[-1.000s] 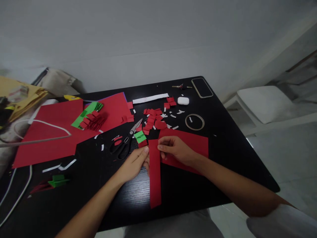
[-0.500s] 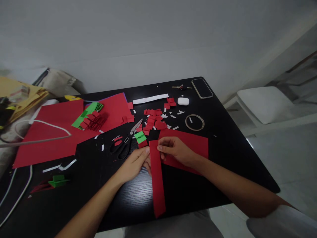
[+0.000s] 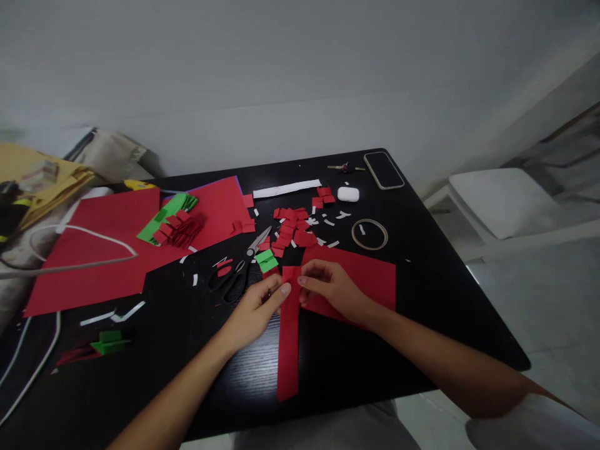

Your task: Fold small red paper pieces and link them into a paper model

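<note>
Left hand (image 3: 255, 309): pinches the left edge of the strip near its far end, thumb on top.
Right hand (image 3: 335, 289): pinches the right edge, fingers curled.
Strip (image 3: 288, 356): between both hands, its long part reaching toward the person.
Sheet (image 3: 368, 281): partly hidden by the right hand.
Scissors (image 3: 242, 265): just beyond the left hand.
Green piece (image 3: 266, 260): ahead of the left hand, beside the scissors.

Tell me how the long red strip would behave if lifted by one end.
The red strip would probably feel light, since it looks paper-thin. It may hold fairly straight, as its length beyond the left hand looks straight. It might crease easily: small red pieces nearby look folded.
</note>
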The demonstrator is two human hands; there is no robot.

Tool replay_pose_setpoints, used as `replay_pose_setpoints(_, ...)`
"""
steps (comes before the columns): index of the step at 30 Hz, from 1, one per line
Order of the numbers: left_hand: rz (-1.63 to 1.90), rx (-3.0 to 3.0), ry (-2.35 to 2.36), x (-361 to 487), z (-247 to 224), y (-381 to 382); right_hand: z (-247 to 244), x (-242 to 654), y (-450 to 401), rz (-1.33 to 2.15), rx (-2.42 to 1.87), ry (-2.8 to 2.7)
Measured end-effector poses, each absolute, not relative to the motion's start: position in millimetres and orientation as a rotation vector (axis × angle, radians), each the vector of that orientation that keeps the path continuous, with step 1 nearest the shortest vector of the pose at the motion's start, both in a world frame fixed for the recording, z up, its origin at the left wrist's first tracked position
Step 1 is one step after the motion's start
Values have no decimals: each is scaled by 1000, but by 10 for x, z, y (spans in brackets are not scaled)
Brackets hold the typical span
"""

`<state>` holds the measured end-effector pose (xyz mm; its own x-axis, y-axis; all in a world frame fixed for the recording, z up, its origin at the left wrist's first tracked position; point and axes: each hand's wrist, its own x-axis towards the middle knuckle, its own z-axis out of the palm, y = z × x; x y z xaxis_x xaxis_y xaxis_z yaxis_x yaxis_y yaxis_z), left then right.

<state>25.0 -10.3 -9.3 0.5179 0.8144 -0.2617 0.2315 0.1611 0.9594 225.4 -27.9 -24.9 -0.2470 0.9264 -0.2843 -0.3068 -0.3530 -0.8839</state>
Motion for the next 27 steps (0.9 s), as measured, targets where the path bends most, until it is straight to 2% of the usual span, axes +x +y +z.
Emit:
replay_pose_setpoints(10,498,1093,902,314,-110,-165,-228,2211,-302,1687,-1090,-858)
replay_pose_setpoints(27,426,1031,939,314,-63,-144,-234,2231,-292,1592,-1143,-884)
